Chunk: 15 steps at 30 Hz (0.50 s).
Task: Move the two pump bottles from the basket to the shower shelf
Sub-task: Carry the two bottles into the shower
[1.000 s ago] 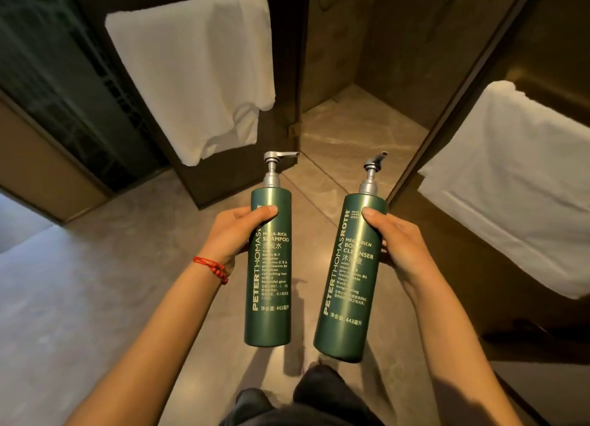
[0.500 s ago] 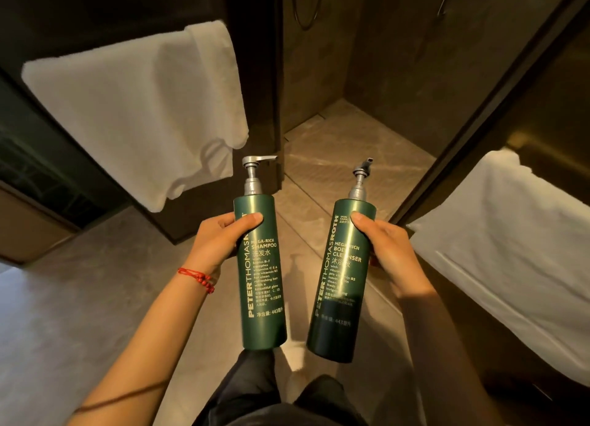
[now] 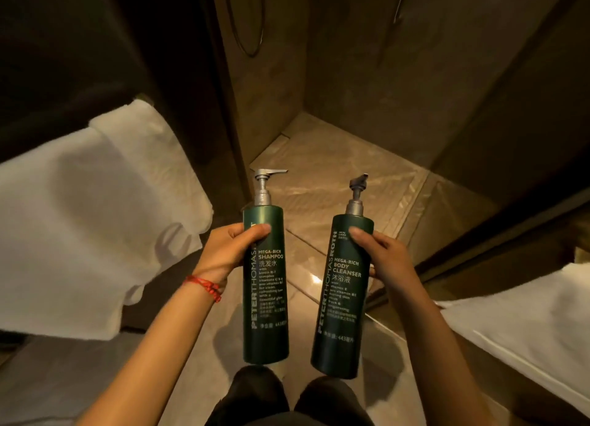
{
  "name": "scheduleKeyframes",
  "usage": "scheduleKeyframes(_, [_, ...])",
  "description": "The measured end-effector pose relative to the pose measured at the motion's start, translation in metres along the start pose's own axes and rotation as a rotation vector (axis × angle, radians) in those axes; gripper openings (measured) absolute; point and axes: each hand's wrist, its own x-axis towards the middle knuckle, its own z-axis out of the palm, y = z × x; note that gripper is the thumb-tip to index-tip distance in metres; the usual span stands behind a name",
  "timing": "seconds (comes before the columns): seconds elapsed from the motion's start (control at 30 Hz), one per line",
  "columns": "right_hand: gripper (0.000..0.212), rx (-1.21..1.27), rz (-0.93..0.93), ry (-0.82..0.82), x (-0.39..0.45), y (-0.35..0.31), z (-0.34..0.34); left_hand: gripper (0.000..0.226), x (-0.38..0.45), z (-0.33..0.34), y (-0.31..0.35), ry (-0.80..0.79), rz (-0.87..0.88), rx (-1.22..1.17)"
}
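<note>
Gripping upright green Peter Thomas Roth bottles above the floor, the left hand (image 3: 228,251) wraps the "Mega-Rich Shampoo" bottle (image 3: 265,285); right of it, the right hand (image 3: 384,256) wraps the "Mega-Rich Body Cleanser" bottle (image 3: 343,298).

The left hand (image 3: 228,250) is wrapped around the upper body of a dark green shampoo bottle (image 3: 265,285), thumb across its front just below the shoulder. The bottle stands upright in the air, its silver pump (image 3: 266,183) pointing right. Just to the right of the shampoo bottle, apart from it, the right hand (image 3: 383,256) grips a matching body cleanser bottle (image 3: 343,298), tilted slightly, with a darker pump (image 3: 357,189). A red string bracelet (image 3: 206,286) circles the left wrist. Left of the shampoo bottle hangs a white towel (image 3: 89,221); another towel (image 3: 523,323) hangs far right. Beyond the bottles lies the beige shower floor (image 3: 335,170).
</note>
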Motion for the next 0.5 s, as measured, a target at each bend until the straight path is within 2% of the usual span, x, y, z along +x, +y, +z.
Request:
scheduleKeyframes(0.13, [0.013,0.012,0.024,0.080,0.044,-0.013,0.002,0.010,0.058,0.013,0.034,-0.061,-0.048,0.082])
scheduleKeyframes(0.33, [0.013,0.032,0.029,0.147,0.112,-0.034,-0.019,0.015,0.127,0.057,0.067,-0.157,0.021,0.161])
scheduleKeyframes(0.5, [0.019,0.058,0.008,0.184,0.164,-0.068,-0.051,0.009,0.179,0.109,0.106,-0.206,0.034,0.156])
